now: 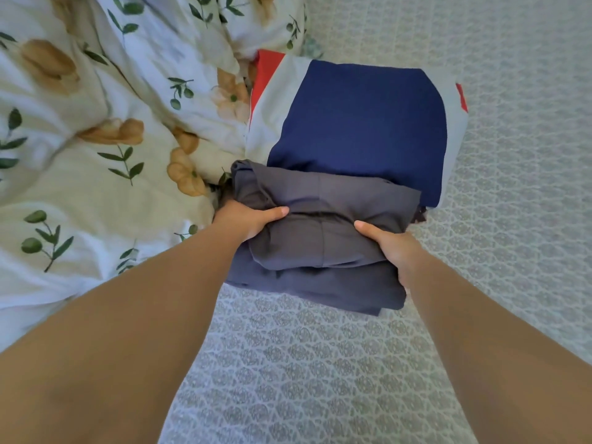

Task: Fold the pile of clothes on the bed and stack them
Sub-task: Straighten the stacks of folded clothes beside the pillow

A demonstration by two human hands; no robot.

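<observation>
Grey patterned bedding covers the bed (pixel 320 363), on which everything lies. Folded grey garments (pixel 320 245) are gripped from both sides: the left hand (pixel 248 221) and the right hand (pixel 389 243) are each closed on an edge, thumbs on top, with the other fingers tucked out of view underneath. Just beyond, and partly overlapped by the grey bundle, a folded navy garment (pixel 362 123) rests on a white piece with red patches (pixel 272 100). A floral duvet (pixel 96 123) is bunched against the stack on the left. No writing or labels can be read.
</observation>
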